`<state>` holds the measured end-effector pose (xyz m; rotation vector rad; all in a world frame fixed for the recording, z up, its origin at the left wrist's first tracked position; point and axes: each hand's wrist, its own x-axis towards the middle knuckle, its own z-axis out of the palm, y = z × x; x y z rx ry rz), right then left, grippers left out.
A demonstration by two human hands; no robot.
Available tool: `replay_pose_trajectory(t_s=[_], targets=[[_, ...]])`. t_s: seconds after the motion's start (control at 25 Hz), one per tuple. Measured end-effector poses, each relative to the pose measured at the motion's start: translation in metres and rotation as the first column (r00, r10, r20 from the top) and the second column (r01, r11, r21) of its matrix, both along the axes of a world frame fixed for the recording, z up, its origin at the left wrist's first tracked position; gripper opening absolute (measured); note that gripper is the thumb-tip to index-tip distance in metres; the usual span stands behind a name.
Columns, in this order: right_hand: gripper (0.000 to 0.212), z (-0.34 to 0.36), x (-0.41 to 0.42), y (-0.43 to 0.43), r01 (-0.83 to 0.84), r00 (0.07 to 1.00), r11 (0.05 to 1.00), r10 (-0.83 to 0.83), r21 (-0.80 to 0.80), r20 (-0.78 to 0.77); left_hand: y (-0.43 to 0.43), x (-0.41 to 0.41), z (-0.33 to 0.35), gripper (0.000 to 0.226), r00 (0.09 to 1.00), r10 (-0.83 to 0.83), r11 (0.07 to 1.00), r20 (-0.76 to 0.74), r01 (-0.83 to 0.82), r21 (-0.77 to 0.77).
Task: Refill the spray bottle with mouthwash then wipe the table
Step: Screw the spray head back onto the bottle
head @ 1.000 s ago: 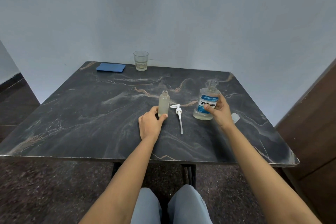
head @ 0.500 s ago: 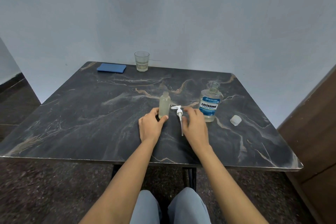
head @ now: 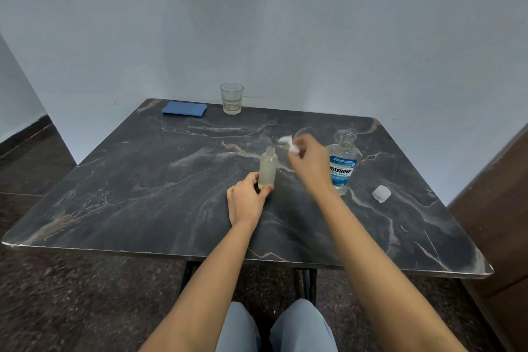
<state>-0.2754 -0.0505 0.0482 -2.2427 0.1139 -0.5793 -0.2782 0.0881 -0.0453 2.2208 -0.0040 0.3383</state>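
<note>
A small frosted spray bottle (head: 267, 166) stands upright and uncapped in the middle of the dark marble table (head: 148, 180). My left hand (head: 246, 200) grips its base. My right hand (head: 307, 161) holds the white spray pump head (head: 289, 145), lifted off the table just right of the bottle's neck; the pump is blurred and its tube is hidden. The open mouthwash bottle (head: 343, 164) with a blue label stands to the right, partly behind my right wrist. Its white cap (head: 381, 193) lies further right. A folded blue cloth (head: 184, 109) lies at the far left of the table.
A drinking glass (head: 231, 98) with a little liquid stands at the back edge near the wall. A brown wooden panel (head: 497, 208) runs along the table's right side. My knees show below the table's front edge.
My right hand left the mouthwash bottle, came down on the pump head lying on the table, picked it up and raised it beside the spray bottle's neck. My left hand stayed on the bottle.
</note>
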Motion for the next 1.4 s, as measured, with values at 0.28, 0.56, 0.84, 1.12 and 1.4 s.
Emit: replay_pose_trajectory(t_s=[0.28, 0.56, 0.84, 1.12, 1.4], targets=[[0.023, 0.08, -0.005, 0.013, -0.245, 0.893, 0.878, 0.038, 0.412, 0.449, 0.0, -0.001, 0.001, 0.034, 1.0, -0.006, 1.0, -0.008, 0.005, -0.024], [0.023, 0.054, 0.004, 0.017, -0.219, 0.923, 0.919, 0.086, 0.328, 0.376, 0.0, 0.001, 0.001, 0.036, 1.0, 0.001, 1.0, -0.007, -0.001, -0.007], [0.02, 0.045, 0.006, 0.02, -0.246, 0.943, 0.934, 0.168, 0.26, 0.286, -0.001, 0.0, 0.001, 0.036, 1.0, 0.003, 1.0, -0.01, -0.003, -0.002], [0.023, 0.02, 0.009, 0.016, -0.277, 0.961, 0.915, 0.266, 0.293, 0.076, 0.0, -0.001, 0.002, 0.036, 1.0, -0.002, 1.0, 0.003, 0.002, -0.001], [0.022, 0.003, 0.012, 0.013, -0.337, 0.938, 0.912, 0.348, 0.233, -0.006, -0.001, -0.001, 0.001, 0.035, 1.0, -0.008, 1.0, -0.004, 0.008, -0.018]])
